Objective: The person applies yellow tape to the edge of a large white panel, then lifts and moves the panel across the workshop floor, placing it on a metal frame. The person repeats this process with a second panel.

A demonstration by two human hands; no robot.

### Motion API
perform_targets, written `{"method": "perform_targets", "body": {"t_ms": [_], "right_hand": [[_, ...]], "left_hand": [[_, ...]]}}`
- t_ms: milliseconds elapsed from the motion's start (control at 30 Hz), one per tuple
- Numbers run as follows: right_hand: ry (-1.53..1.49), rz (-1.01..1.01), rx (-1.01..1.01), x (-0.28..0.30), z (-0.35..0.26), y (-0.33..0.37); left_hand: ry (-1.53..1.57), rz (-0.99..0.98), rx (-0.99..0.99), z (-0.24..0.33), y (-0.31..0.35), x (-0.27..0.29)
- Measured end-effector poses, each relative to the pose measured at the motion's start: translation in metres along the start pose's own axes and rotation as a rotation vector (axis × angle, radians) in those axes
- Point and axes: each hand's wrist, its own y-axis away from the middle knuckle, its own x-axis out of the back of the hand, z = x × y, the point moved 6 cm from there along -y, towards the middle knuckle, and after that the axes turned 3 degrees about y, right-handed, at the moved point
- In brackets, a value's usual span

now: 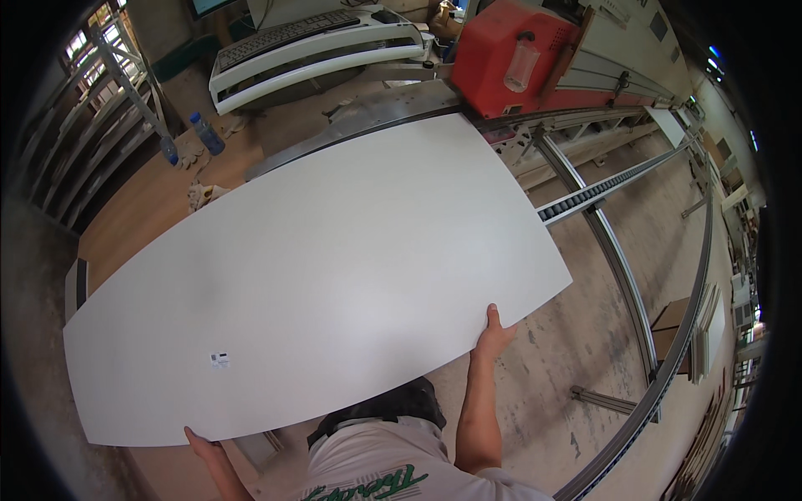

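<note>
A large white board (334, 250) spans most of the view, flat and wide, with a small printed label (220, 360) stuck on its left part. My left hand (200, 445) grips its near edge at the lower left, thumb on top and the other fingers hidden beneath. Farther right, my right hand (495, 336) holds the same near edge close to the right corner, again with the thumb over the top face. The far right corner of the board lies by the metal bed of a machine with a red housing (518, 58).
Beyond the board stand a white console with a keyboard (284, 37), a blue-capped bottle (206, 135) and work gloves (205, 196) on a brown surface (134, 204). A roller rail (597, 196) and metal frame bars (618, 259) extend rightward. Stacked panels (708, 334) stand at the far right.
</note>
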Motion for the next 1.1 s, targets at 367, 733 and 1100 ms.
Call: {"method": "perform_targets", "body": {"t_ms": [367, 733, 1100], "right_hand": [[0.05, -0.002, -0.208, -0.026, -0.013, -0.049], [0.142, -0.001, -0.351, -0.03, -0.037, -0.147], [0.152, 0.031, -0.322, -0.007, -0.05, -0.29]], "left_hand": [[-0.009, 0.105, 0.074, -0.016, 0.058, -0.009], [-0.23, 0.359, 0.084, -0.052, 0.15, -0.076], [-0.055, 0.338, 0.131, -0.122, 0.25, -0.153]]}}
